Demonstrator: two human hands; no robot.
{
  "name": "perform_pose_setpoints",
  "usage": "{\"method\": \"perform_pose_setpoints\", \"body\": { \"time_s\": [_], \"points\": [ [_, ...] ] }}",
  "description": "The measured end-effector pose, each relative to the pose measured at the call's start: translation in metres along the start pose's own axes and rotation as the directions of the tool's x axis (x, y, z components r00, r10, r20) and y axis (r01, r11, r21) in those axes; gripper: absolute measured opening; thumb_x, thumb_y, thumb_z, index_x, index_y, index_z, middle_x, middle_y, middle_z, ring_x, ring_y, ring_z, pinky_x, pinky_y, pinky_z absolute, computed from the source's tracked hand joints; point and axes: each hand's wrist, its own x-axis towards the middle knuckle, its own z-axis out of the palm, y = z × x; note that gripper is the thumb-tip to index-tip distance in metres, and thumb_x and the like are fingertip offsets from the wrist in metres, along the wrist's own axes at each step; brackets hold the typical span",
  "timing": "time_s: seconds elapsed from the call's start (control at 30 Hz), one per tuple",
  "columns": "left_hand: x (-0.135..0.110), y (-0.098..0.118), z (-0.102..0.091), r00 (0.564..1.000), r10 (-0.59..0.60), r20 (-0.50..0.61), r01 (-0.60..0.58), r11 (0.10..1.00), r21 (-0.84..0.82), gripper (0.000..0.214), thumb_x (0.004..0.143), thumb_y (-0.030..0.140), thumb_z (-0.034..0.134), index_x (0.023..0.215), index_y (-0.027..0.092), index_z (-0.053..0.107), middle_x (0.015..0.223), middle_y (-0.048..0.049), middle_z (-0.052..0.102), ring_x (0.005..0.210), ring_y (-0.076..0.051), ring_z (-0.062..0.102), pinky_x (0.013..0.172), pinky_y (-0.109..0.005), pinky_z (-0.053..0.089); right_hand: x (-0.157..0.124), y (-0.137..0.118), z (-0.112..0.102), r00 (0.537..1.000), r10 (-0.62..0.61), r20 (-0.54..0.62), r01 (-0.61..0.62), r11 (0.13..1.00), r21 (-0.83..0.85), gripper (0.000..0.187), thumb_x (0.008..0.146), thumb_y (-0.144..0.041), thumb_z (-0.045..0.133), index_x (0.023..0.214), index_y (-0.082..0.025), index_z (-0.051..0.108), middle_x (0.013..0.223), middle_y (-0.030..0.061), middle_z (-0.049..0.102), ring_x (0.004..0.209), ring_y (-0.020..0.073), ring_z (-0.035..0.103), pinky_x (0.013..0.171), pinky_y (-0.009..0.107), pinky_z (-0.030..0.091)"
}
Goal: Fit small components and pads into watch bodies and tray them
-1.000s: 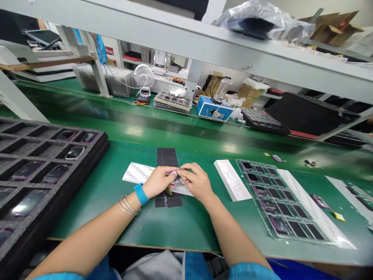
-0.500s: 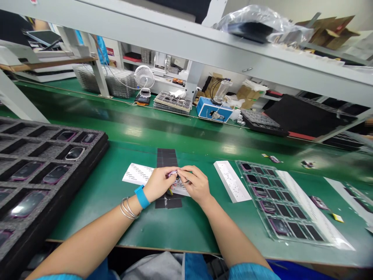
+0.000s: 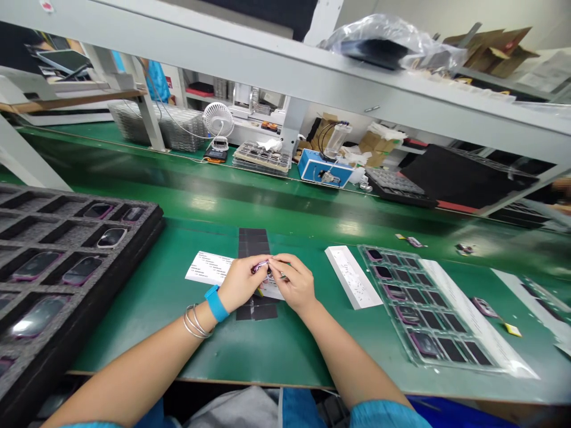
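My left hand (image 3: 244,277), with a blue band and silver bangles at its wrist, is closed on a small purple-edged smartwatch case (image 3: 261,265). Fingers cover most of the case. A bit of yellow (image 3: 260,292) shows just below it. My right hand (image 3: 295,282) meets the left at the case, thumb and fingers pinched together; what they hold is mostly hidden. Under both hands lies a printed white label sheet (image 3: 207,267), across strips of black tape (image 3: 253,241) on the green bench.
To the left is a black foam tray (image 3: 147,229) with watches in some pockets. On the right are a white block with small specks (image 3: 352,279), a clear plastic tray (image 3: 413,356) of watch parts, and a loose purple case (image 3: 484,307). Behind stand a fan (image 3: 218,119) and a blue machine (image 3: 325,169).
The view has shifted slightly. Both hands stay together at the watch case, with only a small shift of the right fingers.
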Motion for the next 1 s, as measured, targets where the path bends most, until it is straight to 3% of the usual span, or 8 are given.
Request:
{"method": "perform_pose_setpoints", "body": {
  "time_s": [0.07, 0.17, 0.27, 0.37, 0.67, 0.83, 1.0],
  "points": [
    [0.000, 0.000, -0.001, 1.000, -0.016, -0.006, 0.016, 1.000, -0.004, 0.034, 0.083, 0.024, 0.047, 0.110, 0.017, 0.065, 0.072, -0.0015, 0.069, 0.056, -0.014, 0.059, 0.056, -0.022, 0.045, 0.002, -0.002, 0.001, 0.998, 0.059, 0.000, -0.059, 0.996, 0.073, 0.022, 0.084, -0.015, 0.056, 0.099, -0.022, 0.069, 0.096, 0.0075, 0.065, 0.087, 0.0163, 0.063, 0.076, 0.030, 0.054],
    [0.000, 0.001, -0.002, 1.000, -0.013, -0.003, 0.013, 1.000, 0.022, 0.033, 0.083, 0.024, 0.047, 0.110, 0.017, 0.065, 0.073, -0.0017, 0.070, 0.056, -0.014, 0.060, 0.059, -0.023, 0.047, 0.004, -0.004, 0.002, 0.970, 0.244, -0.004, -0.238, 0.950, 0.201, 0.013, 0.081, -0.021, 0.062, 0.090, -0.022, 0.071, 0.091, 0.0061, 0.065, 0.083, 0.0162, 0.063, 0.076, 0.031, 0.053],
    [-0.001, 0.002, -0.001, 0.998, 0.059, -0.019, -0.057, 0.997, 0.059, 0.032, 0.081, 0.021, 0.049, 0.107, 0.019, 0.067, 0.091, -0.0035, 0.072, 0.074, -0.017, 0.065, 0.072, -0.025, 0.049, 0.005, -0.004, 0.003, 0.908, 0.419, -0.008, -0.397, 0.867, 0.300, 0.006, 0.076, -0.027, 0.068, 0.075, -0.021, 0.071, 0.081, 0.0041, 0.065, 0.078, 0.0171, 0.063, 0.073, 0.032, 0.052],
    [-0.001, 0.002, -0.001, 0.991, 0.133, -0.011, -0.131, 0.988, 0.079, 0.032, 0.081, 0.019, 0.050, 0.107, 0.020, 0.067, 0.106, -0.0047, 0.069, 0.092, -0.020, 0.064, 0.083, -0.028, 0.048, 0.006, -0.003, 0.003, 0.866, 0.500, 0.026, -0.470, 0.795, 0.383, 0.011, 0.072, -0.031, 0.071, 0.070, -0.020, 0.068, 0.078, 0.0038, 0.065, 0.077, 0.0181, 0.063, 0.071, 0.032, 0.052],
    [-0.002, 0.000, -0.004, 0.969, 0.235, 0.075, -0.241, 0.968, 0.075, 0.039, 0.085, 0.020, 0.048, 0.123, 0.026, 0.057, 0.117, -0.0028, 0.064, 0.100, -0.021, 0.061, 0.091, -0.031, 0.044, 0.006, 0.002, 0.002, 0.798, 0.587, 0.137, -0.579, 0.682, 0.447, 0.023, 0.068, -0.039, 0.073, 0.068, -0.019, 0.064, 0.076, 0.0044, 0.064, 0.071, 0.0187, 0.063, 0.057, 0.029, 0.052],
    [-0.003, 0.004, 0.002, 0.995, 0.103, 0.011, -0.103, 0.995, 0.014, 0.050, 0.086, 0.023, 0.049, 0.135, 0.024, 0.042, 0.114, -0.0043, 0.065, 0.092, -0.019, 0.064, 0.084, -0.028, 0.047, 0.010, 0.008, -0.007, 0.790, 0.579, 0.201, -0.597, 0.655, 0.463, 0.026, 0.070, -0.042, 0.071, 0.081, -0.018, 0.069, 0.088, 0.0070, 0.068, 0.072, 0.0188, 0.064, 0.061, 0.031, 0.053],
    [0.001, -0.001, 0.006, 0.999, -0.010, 0.037, 0.016, 0.987, -0.160, 0.051, 0.082, 0.029, 0.056, 0.132, 0.019, 0.047, 0.117, -0.0063, 0.063, 0.103, -0.022, 0.061, 0.089, -0.030, 0.047, 0.014, 0.013, -0.015, 0.797, 0.549, 0.251, -0.596, 0.652, 0.468, 0.025, 0.070, -0.038, 0.071, 0.086, -0.019, 0.070, 0.095, 0.0075, 0.069, 0.088, 0.0216, 0.065, 0.079, 0.037, 0.052]
  ]
}}
